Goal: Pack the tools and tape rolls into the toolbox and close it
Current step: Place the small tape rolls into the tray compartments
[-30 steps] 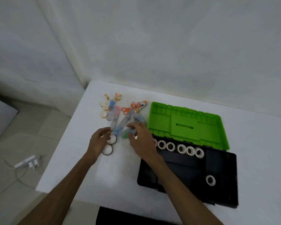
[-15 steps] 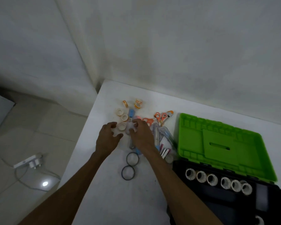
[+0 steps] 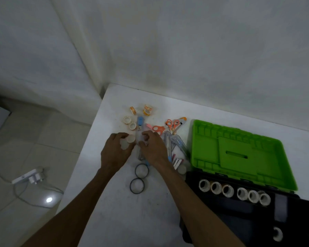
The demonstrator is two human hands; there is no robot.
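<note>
On the floor at the far left lies a white power adapter (image 3: 29, 177) with its cable. On the white surface (image 3: 105, 211), the left hand (image 3: 114, 154) has its fingers curled over small pale tape rolls (image 3: 128, 140), touching them — whether it actually grips one I cannot tell. Just beyond it lie patterned tape rolls (image 3: 132, 120) and a blue cutter (image 3: 140, 123). The right hand (image 3: 152, 150) sits close beside the left, fingers bent down onto the pile of tools; what it holds is hidden. Two black rings (image 3: 139, 178) lie between the forearms. Right of the hands are orange scissors (image 3: 168, 125), then the open toolbox (image 3: 257, 220) — green lid (image 3: 239, 154) up, a row of white tape rolls (image 3: 234, 192) inside.
</note>
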